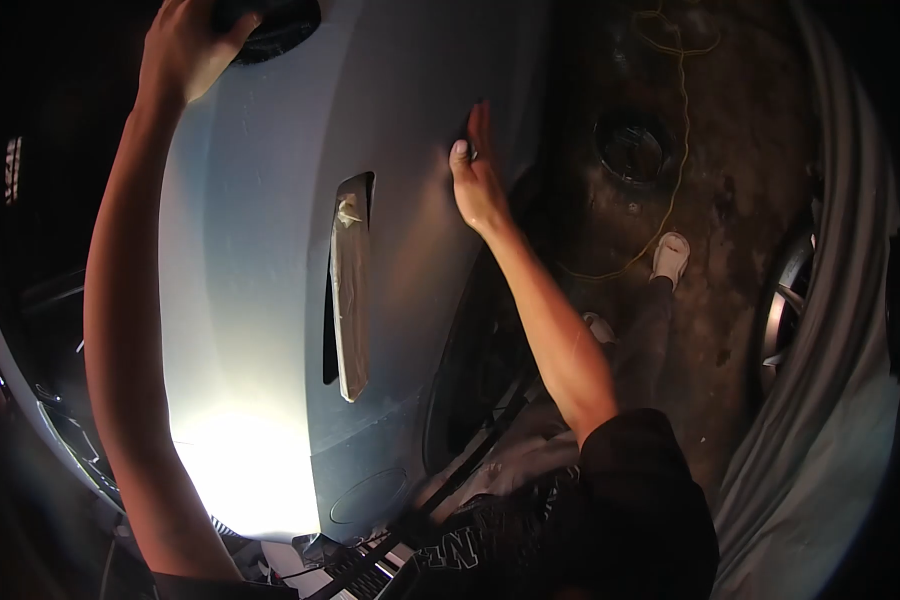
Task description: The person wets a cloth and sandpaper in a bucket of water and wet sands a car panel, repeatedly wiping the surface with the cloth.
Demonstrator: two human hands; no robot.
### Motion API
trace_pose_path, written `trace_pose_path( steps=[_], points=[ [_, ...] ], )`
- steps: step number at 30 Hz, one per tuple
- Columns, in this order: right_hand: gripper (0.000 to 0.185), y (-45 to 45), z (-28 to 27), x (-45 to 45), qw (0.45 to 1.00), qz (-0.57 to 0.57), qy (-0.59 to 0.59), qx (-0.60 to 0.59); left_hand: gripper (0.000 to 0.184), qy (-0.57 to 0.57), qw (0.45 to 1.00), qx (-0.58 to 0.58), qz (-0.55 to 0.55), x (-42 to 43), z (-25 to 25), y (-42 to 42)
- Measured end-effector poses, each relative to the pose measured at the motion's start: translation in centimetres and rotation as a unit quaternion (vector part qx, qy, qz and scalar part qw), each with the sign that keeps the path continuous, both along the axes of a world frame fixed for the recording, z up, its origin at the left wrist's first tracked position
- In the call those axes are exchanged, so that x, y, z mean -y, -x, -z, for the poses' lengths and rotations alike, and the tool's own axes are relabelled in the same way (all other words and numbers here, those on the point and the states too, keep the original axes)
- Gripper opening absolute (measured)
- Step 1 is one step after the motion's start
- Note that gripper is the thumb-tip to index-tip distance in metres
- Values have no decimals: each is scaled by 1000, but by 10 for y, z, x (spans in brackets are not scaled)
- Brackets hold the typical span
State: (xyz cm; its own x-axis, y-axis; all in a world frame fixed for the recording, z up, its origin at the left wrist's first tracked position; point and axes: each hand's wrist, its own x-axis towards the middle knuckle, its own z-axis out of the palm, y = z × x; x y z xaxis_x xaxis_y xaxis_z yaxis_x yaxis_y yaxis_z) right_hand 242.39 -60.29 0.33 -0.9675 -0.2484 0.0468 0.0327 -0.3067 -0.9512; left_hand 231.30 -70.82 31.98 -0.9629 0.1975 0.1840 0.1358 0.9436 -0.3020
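My left hand (185, 55) is high on a grey car body panel (250, 240), its thumb stretched across the edge of a round black area (280, 32). Its fingertips run out of view at the top. My right hand (479, 180) is over the shaded right side of the panel, thumb raised and fingers close together. Something small and dark shows between its thumb and fingers; I cannot make out what it is. Between my hands, a long slot in the panel holds a strip wrapped in pale, wrinkled covering (350, 295).
Strong light glares on the panel's lower part (245, 480). A yellow cord (681, 150) runs along the dark, stained floor past a round dark object (632, 148). My shoe (671, 258) is on the floor. At right, a grey sheet (820, 440) hangs near a wheel (785, 305).
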Motion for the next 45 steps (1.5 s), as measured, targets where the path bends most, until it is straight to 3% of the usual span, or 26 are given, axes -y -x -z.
trace_pose_path(
  steps=[2,5,6,8,10,11,14,17,19,21,23,25,27,28,30,31,32,35,36,37,38,39,41,42,45],
  points=[
    [71,-72,-27,0,985,-7,-162,-60,51,26,999,-10,22,-2,-1,-4],
    [79,-248,-50,-13,973,-117,-163,-118,52,63,997,-16,34,-11,4,-8],
    [79,-255,-61,-18,965,-123,-162,-168,52,70,997,-22,33,-12,5,-6],
    [80,-189,-47,-24,939,-178,-203,-212,52,74,997,-8,12,3,0,2],
    [77,-57,-37,-14,970,-76,-180,-144,51,80,997,6,-9,5,1,3],
    [76,4,-30,-7,981,-41,-152,-117,51,53,998,-9,39,1,1,1],
    [79,-8,-43,3,976,-4,-171,-135,48,36,995,-11,97,8,0,0],
    [85,-194,-52,-5,965,-111,-173,-165,47,48,992,-7,113,21,1,6],
    [84,-248,-54,-20,957,-167,-149,-184,47,42,991,-12,125,21,1,14],
    [81,-188,-36,-21,948,-164,-169,-213,44,65,989,9,136,20,-3,11],
    [73,-71,-15,-18,984,-80,-134,-83,45,56,988,8,147,24,-2,16],
    [63,25,42,2,999,19,-40,8,48,45,987,2,154,16,3,10],
    [64,26,52,6,992,22,-19,123,47,31,993,-10,116,-1,2,3],
    [64,-8,45,15,989,92,-88,77,47,29,994,-15,106,1,-2,3],
    [74,-134,-12,7,985,27,-170,13,41,68,986,4,152,25,-5,11],
    [80,-197,-51,-6,980,-76,-184,29,45,55,991,-7,124,19,-1,10],
    [81,-250,-71,-5,989,-55,-132,-40,45,55,991,0,122,22,2,8],
    [81,-204,-59,-10,978,-120,-164,-44,44,37,993,-9,107,26,3,13],
    [77,-142,-33,-7,974,-95,-206,-25,43,44,993,-3,105,25,1,13],
    [75,-76,8,5,990,1,-142,-21,44,51,993,5,104,22,-1,12],
    [72,-10,22,-1,994,-13,-20,107,45,57,993,13,103,19,-2,12],
    [72,-3,29,3,994,-12,-22,106,45,55,993,12,103,20,-1,9],
    [70,2,34,20,984,105,-145,14,48,76,990,21,114,24,-4,14],
    [69,-50,1,10,985,28,-168,41,48,75,991,18,113,33,-2,16],
    [85,-220,-55,-10,979,-102,-171,-35,58,62,984,-4,165,51,8,28]
  ],
)
